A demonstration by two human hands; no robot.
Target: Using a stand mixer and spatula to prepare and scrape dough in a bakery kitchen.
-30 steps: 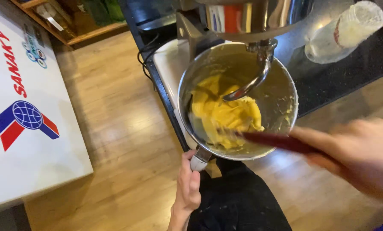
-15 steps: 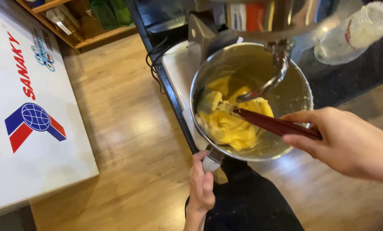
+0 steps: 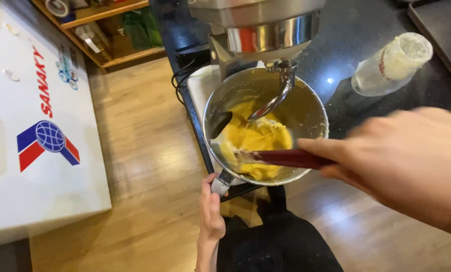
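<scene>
A steel mixing bowl (image 3: 313, 108) sits under a stand mixer head (image 3: 266, 22), with a metal hook attachment (image 3: 278, 98) dipping into it. Yellow dough (image 3: 255, 138) lies in the bowl's bottom. My right hand (image 3: 401, 156), blurred and close to the camera, grips a dark red spatula handle (image 3: 288, 157) whose tip reaches into the dough. My left hand (image 3: 211, 211) holds the bowl's handle (image 3: 220, 183) at its near rim.
A clear plastic bottle (image 3: 391, 64) lies on the dark countertop (image 3: 351, 35) to the right. A white chest appliance (image 3: 34, 126) stands at the left, wooden shelves (image 3: 109, 30) behind it. Wood floor (image 3: 145, 166) runs between. Black cables (image 3: 180, 78) hang off the counter edge.
The spatula has swept through the dough from the bowl's near side toward the left wall. My right hand moved closer to the camera. My left hand stays on the handle.
</scene>
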